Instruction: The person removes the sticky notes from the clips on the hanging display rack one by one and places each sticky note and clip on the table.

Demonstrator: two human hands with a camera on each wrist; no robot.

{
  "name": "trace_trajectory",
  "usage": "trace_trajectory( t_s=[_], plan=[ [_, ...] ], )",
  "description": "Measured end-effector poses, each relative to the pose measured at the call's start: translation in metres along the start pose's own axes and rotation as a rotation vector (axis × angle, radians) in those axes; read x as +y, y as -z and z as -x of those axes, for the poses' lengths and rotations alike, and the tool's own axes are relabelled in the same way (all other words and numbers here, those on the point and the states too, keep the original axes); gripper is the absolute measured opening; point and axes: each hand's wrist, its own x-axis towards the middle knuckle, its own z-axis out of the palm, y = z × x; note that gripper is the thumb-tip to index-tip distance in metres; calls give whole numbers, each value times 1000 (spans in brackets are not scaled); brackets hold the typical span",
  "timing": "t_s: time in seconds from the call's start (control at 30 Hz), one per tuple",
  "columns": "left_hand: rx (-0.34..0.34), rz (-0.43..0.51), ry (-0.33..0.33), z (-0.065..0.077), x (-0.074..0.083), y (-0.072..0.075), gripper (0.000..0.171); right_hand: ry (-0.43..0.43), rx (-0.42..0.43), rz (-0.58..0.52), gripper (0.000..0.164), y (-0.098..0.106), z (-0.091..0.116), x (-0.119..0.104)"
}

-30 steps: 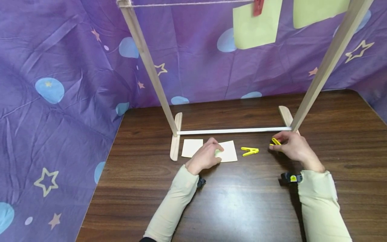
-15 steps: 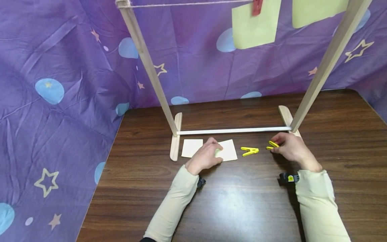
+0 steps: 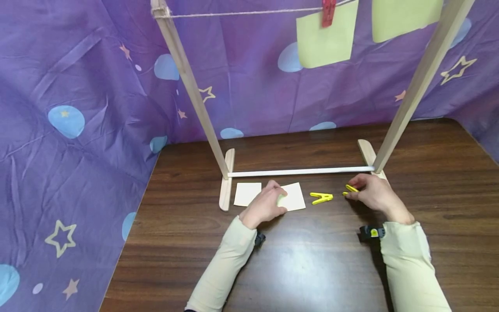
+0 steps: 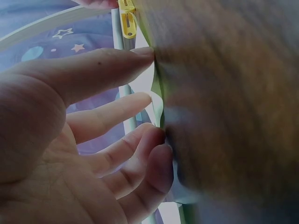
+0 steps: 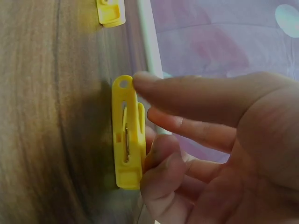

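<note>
My left hand [image 3: 265,206] is over a pale square paper note [image 3: 294,197], thumb and fingers at its edges. In the left wrist view the note [image 4: 150,81] buckles up from the table between thumb and fingertips. My right hand [image 3: 376,195] holds a yellow clothespin [image 3: 351,188] beside the stand's right foot. Seen from the right wrist, the clothespin [image 5: 127,140] lies on its side at the tabletop, thumb at one end and curled fingers against its other side. Between the hands lies a second yellow clothespin [image 3: 321,198]. Another pale note [image 3: 247,193] lies left of my left hand.
A wooden stand rises behind the hands, with a left post [image 3: 191,86], a right post [image 3: 421,86] and a white crossbar [image 3: 300,172] low down. From its string [image 3: 241,13] hang a yellow-green note [image 3: 325,43] under a red clothespin [image 3: 328,13] and another note [image 3: 405,19].
My right hand has shifted slightly left and down with the yellow clothespin, which has turned between the fingers. My left hand stays at the note. The head view has tipped up a little.
</note>
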Motion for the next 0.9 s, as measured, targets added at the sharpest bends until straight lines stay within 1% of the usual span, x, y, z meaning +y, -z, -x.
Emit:
trace_trajectory(
  t_s=[0.17, 0.33, 0.6, 0.73, 0.9],
  plan=[
    [5, -5, 1, -1, 2, 1, 44, 1, 12, 0, 32, 4, 2, -2],
    [10, 5, 15, -1, 3, 2, 46, 28, 25, 36, 31, 10, 4, -4],
    [23, 15, 1, 3, 3, 0, 47, -21, 68, 30, 35, 23, 14, -14],
    [27, 48, -9, 4, 4, 4, 48, -12, 100, 22, 35, 34, 20, -22],
    [48, 142, -47, 8, 11, 14, 45, 32, 157, 28, 33, 49, 30, -37]
  ],
)
